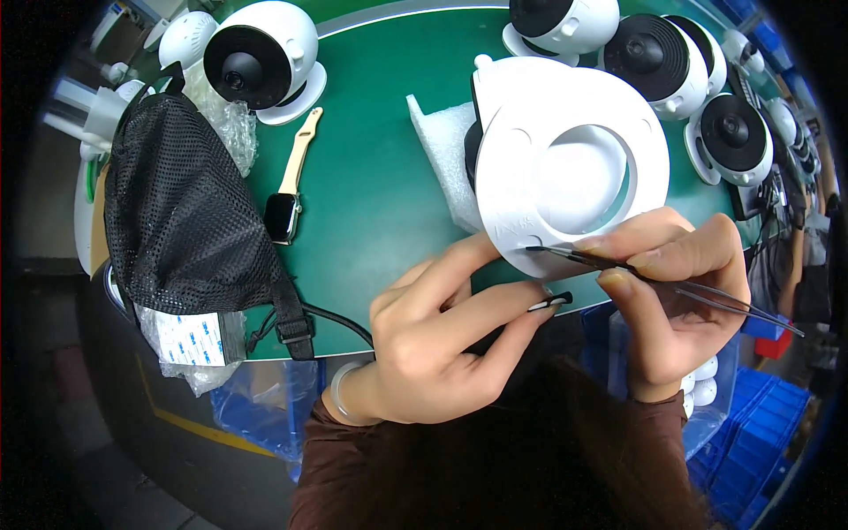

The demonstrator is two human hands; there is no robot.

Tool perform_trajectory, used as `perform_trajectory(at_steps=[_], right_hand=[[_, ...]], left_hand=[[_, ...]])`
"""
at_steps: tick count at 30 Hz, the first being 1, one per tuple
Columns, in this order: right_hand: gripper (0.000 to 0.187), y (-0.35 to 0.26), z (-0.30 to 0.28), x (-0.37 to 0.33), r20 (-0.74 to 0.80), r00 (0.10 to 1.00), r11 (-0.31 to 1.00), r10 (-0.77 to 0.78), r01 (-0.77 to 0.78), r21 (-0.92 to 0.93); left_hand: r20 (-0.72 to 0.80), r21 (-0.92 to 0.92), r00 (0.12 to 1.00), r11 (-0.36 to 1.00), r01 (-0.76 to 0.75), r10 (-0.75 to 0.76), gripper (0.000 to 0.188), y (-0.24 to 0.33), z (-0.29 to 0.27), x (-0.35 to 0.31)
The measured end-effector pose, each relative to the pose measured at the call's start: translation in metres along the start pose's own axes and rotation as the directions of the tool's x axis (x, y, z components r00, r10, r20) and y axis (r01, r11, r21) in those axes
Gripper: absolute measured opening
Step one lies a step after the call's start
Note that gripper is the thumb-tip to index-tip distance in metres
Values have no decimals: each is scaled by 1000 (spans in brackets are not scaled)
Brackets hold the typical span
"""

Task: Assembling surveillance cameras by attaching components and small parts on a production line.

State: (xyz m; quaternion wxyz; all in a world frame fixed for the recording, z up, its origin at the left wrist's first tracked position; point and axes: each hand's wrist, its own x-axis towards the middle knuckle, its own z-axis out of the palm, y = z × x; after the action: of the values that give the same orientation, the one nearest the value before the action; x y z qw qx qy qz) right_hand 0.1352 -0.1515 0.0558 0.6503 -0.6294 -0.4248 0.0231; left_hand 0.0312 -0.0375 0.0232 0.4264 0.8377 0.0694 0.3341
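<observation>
A white round camera (649, 115) lies tipped on the green table with its ring-shaped base facing me. My right hand (685, 283) pinches dark-tipped tweezers (738, 305) whose tips meet the base's near edge, by a small recess. Close below that edge, my left hand (442, 340) grips a small black piece with a white part (552, 302) between its fingertips; its exact kind is too small to tell. Another left finger reaches up against the base, its tip hidden behind it. White foam sheet (446, 146) lies under and left of the camera.
More white cameras with black fronts stand at the far left (265, 62) and far right (654, 66). A black mesh bag (181, 203), a watch (283, 216) and bubble wrap (231, 132) lie on the left. Blue crates (751, 433) sit below the table's right side.
</observation>
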Motion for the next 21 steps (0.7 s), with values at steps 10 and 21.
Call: perform_trajectory(at_steps=[10, 21], right_hand=[[20, -7, 4, 2, -74, 989, 992, 128, -127, 13], [19, -4, 6, 1, -67, 993, 995, 95, -95, -3]], left_hand=[[-15, -31, 999, 999, -43, 43, 18, -4, 2, 0], [-41, -35, 998, 998, -56, 54, 17, -6, 3, 0]])
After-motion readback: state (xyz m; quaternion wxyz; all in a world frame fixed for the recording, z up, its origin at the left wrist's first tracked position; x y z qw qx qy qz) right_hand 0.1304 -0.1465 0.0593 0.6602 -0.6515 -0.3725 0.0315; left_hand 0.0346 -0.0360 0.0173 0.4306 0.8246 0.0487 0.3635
